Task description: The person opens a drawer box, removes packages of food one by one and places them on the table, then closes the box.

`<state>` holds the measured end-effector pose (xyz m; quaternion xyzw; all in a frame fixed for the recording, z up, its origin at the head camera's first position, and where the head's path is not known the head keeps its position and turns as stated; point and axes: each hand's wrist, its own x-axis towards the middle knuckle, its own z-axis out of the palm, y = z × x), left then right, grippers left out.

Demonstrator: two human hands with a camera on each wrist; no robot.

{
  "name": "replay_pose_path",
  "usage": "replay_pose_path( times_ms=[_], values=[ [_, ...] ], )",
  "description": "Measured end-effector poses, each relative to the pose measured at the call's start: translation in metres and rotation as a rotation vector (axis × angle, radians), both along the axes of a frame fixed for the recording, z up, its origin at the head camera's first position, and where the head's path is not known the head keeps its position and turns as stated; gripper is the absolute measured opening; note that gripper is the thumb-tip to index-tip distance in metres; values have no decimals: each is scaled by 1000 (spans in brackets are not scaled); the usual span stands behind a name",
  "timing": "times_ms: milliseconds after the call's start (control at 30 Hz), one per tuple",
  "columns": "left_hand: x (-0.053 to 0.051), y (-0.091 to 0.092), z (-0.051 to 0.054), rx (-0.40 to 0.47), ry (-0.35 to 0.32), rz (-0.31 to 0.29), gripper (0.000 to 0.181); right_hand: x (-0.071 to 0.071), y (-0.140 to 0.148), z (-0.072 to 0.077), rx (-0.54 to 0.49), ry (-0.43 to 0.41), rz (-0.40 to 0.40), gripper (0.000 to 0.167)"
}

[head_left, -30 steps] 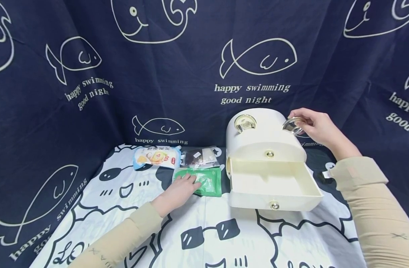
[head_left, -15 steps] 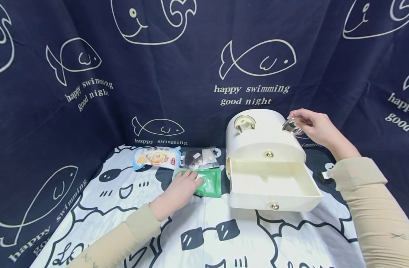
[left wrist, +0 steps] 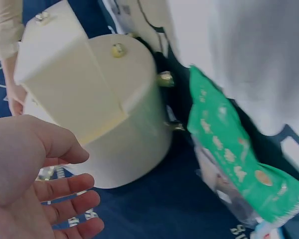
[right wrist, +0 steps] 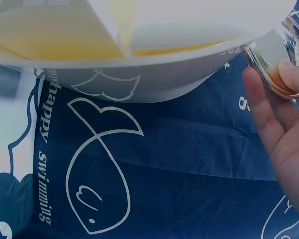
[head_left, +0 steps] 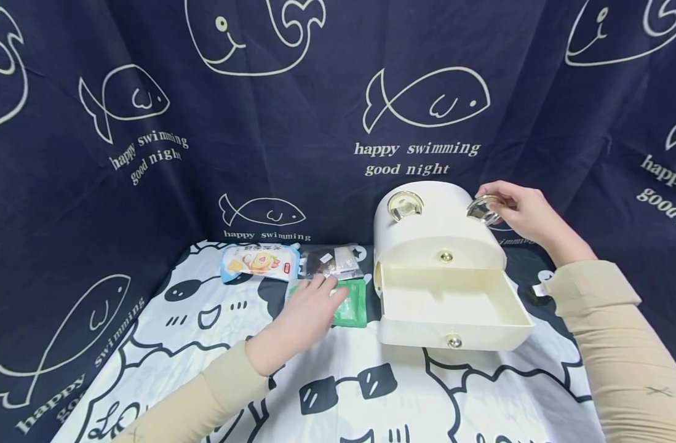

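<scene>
Left hand (head_left: pixel 306 312) has edged rightward (fingers apart) over the green packet (head_left: pixel 355 306).

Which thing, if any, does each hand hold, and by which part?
The right hand holds the white drawer box by the rim of its shiny right ear. The left hand, over the green packet, holds nothing.

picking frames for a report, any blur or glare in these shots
Head view: curtain lettering mostly crisp, glints on the shiny disc at the right hand; left wrist view: softer, the print on the green packet hard to read; right wrist view: the white cabinet looks pale, with little surface detail.
</scene>
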<state>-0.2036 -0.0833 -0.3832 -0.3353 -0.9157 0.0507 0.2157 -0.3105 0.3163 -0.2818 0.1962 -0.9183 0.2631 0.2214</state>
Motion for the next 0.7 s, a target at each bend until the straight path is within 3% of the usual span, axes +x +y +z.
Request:
replay_pose_path(
  times_ms=[433, 700],
  values=[
    [23, 25, 34, 60, 108, -148, 42, -3, 2, 2, 6, -3, 46, 30],
    [35, 50, 41, 56, 190, -302, 40, -4, 5, 4, 13, -57, 89, 32]
  ],
)
